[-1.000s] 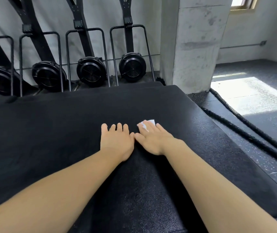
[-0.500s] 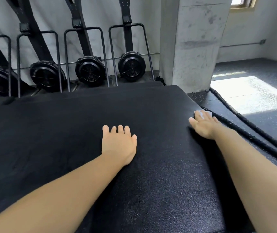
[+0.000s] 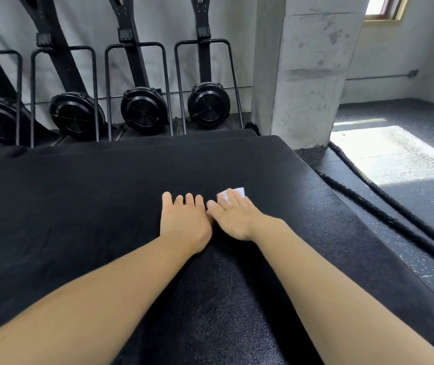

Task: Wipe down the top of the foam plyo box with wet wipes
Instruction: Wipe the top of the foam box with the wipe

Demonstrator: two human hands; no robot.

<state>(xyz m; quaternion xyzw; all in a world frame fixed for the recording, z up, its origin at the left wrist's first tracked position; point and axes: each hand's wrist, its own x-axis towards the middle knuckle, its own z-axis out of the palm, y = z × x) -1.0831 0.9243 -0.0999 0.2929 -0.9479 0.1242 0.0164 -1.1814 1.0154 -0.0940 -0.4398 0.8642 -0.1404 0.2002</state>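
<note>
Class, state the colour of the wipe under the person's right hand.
White. The wipe peeks out beyond the right hand, clearest in the head view.

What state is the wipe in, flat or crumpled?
Flat, as far as visible: a straight-edged corner of the wipe shows beyond the right hand.

White wet wipe (image 3: pixel 233 193) on black pebble-textured foam plyo box (image 3: pixel 79 206); grey-speckled floor (image 3: pixel 421 233).

Upright rowers (image 3: pixel 208 105), concrete pillar (image 3: pixel 305 75) — floor ropes (image 3: pixel 353 165) alongside.
</note>
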